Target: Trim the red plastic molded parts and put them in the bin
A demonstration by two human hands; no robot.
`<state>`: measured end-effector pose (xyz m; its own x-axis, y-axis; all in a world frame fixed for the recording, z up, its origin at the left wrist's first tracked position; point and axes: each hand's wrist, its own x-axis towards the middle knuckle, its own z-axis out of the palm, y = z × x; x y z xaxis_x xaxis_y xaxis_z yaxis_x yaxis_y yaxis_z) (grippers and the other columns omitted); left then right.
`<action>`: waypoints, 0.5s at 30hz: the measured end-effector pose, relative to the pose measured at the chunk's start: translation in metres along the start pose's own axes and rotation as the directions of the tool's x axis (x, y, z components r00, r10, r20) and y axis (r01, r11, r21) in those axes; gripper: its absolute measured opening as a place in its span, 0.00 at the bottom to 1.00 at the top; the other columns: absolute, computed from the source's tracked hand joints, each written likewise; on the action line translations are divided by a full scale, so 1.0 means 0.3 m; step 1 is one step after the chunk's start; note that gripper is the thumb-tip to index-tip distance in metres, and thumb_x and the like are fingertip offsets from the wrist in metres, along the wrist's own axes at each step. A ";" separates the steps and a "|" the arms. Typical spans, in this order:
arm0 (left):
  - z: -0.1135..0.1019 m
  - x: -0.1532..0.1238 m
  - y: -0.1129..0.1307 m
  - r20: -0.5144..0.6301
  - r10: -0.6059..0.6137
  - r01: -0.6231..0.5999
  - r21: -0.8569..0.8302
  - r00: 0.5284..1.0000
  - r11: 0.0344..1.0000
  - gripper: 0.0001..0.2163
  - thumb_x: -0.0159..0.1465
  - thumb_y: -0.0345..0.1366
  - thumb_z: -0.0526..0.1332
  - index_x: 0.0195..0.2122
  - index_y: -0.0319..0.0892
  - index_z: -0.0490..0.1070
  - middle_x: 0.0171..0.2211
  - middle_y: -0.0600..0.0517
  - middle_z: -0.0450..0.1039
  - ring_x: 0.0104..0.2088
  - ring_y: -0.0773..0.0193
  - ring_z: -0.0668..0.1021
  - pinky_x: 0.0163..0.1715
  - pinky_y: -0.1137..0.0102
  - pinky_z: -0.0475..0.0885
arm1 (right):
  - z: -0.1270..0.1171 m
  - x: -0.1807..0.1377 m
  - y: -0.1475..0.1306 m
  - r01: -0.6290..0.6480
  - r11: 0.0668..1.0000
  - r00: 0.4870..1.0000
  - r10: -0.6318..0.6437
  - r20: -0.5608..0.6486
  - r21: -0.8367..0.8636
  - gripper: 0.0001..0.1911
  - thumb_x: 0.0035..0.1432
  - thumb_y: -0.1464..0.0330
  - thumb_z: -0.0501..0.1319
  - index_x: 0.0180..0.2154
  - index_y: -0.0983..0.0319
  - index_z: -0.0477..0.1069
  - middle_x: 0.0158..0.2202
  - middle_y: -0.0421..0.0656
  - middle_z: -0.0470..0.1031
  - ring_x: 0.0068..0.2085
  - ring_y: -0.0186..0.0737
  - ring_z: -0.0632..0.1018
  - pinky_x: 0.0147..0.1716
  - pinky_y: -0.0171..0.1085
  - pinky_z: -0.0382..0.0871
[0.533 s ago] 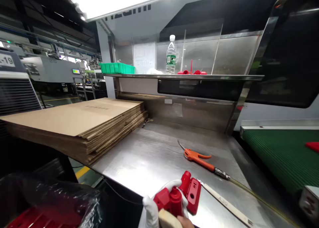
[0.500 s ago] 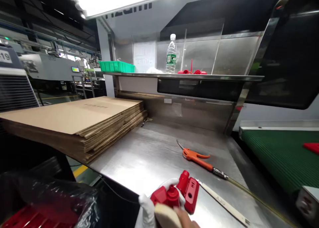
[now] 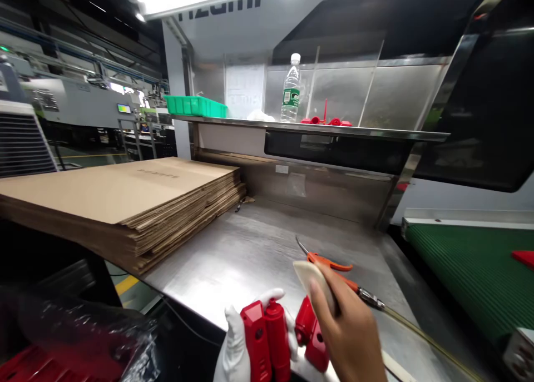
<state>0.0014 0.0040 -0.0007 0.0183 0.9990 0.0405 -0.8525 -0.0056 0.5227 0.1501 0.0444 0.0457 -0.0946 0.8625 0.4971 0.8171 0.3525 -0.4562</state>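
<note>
My left hand, in a white glove, grips a red plastic part at the near edge of the steel table. A second red piece of it shows to the right of the first. My right hand is bare and holds a cream, flat oval tool just above the red part. Behind my right hand an orange-handled air gun lies on the table with its hose running to the right.
A tall stack of flat cardboard sheets fills the table's left side. On the shelf above stand a green tray, a water bottle and small red parts. A green conveyor belt runs on the right. A plastic-lined bin sits lower left.
My right hand has lifted up and forward with the cream tool, over the red part. My left hand has turned the red part so its long side faces up.
</note>
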 end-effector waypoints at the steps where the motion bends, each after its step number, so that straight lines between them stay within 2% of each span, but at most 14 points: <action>1: 0.001 0.004 -0.002 0.017 -0.001 0.001 -0.005 1.000 1.000 0.32 0.59 0.64 0.56 0.49 0.40 0.74 0.38 0.42 0.79 0.35 0.52 0.81 0.37 0.57 0.77 | 0.033 0.074 -0.001 0.006 0.999 0.997 -0.004 0.081 -0.032 0.21 0.70 0.62 0.47 0.57 0.60 0.68 0.54 0.48 0.75 0.54 0.50 0.77 0.48 0.46 0.74; 3: 0.000 0.006 -0.002 0.039 0.007 -0.006 -0.025 0.999 1.000 0.33 0.58 0.65 0.55 0.47 0.40 0.76 0.35 0.41 0.79 0.33 0.50 0.82 0.35 0.57 0.76 | 0.085 0.201 0.005 0.082 0.995 0.967 -0.067 0.247 -0.053 0.19 0.70 0.64 0.48 0.54 0.61 0.71 0.47 0.48 0.79 0.50 0.50 0.79 0.47 0.47 0.73; 5: -0.003 0.003 0.005 0.042 0.023 -0.021 -0.053 0.999 0.998 0.32 0.59 0.65 0.54 0.46 0.40 0.76 0.34 0.41 0.78 0.33 0.50 0.81 0.34 0.57 0.76 | 0.101 0.280 0.045 0.155 0.986 0.928 -0.123 0.352 -0.063 0.20 0.68 0.67 0.51 0.58 0.61 0.68 0.47 0.48 0.78 0.49 0.48 0.78 0.49 0.47 0.71; 8: -0.012 -0.005 0.019 0.050 0.023 -0.019 -0.079 0.998 0.997 0.33 0.59 0.66 0.52 0.45 0.40 0.76 0.32 0.42 0.77 0.32 0.51 0.81 0.33 0.57 0.77 | 0.057 0.332 0.194 0.226 0.965 0.866 -0.135 0.482 -0.135 0.32 0.61 0.74 0.59 0.66 0.61 0.56 0.58 0.49 0.70 0.59 0.47 0.70 0.58 0.48 0.63; 10: -0.012 -0.008 0.028 0.070 0.028 -0.022 -0.091 0.997 0.996 0.33 0.60 0.65 0.50 0.46 0.40 0.76 0.31 0.42 0.77 0.31 0.52 0.81 0.32 0.58 0.77 | 0.015 0.349 0.324 0.233 0.945 0.815 -0.061 0.576 -0.230 0.42 0.52 0.77 0.65 0.66 0.62 0.54 0.64 0.52 0.61 0.65 0.52 0.62 0.62 0.52 0.57; 13: 0.008 -0.006 0.033 0.074 0.032 -0.024 -0.109 0.997 0.994 0.33 0.62 0.64 0.47 0.44 0.39 0.76 0.31 0.43 0.76 0.28 0.55 0.80 0.32 0.59 0.76 | -0.007 0.362 0.475 0.218 0.902 0.752 0.088 0.653 -0.373 0.37 0.51 0.75 0.69 0.62 0.62 0.61 0.63 0.51 0.62 0.62 0.56 0.65 0.60 0.58 0.59; 15: 0.032 -0.001 0.033 0.046 0.013 -0.008 -0.094 0.999 0.996 0.33 0.63 0.64 0.47 0.43 0.39 0.77 0.31 0.43 0.76 0.27 0.56 0.80 0.32 0.59 0.76 | 0.004 0.361 0.519 0.237 0.875 0.752 0.110 0.650 -0.422 0.30 0.54 0.72 0.68 0.58 0.62 0.65 0.60 0.49 0.66 0.58 0.52 0.69 0.59 0.58 0.60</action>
<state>-0.0021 0.0032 0.0126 0.0314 0.9958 0.0859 -0.8981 -0.0096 0.4396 0.2662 0.1931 0.0276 -0.3512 0.9231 -0.1566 0.9326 0.3598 0.0295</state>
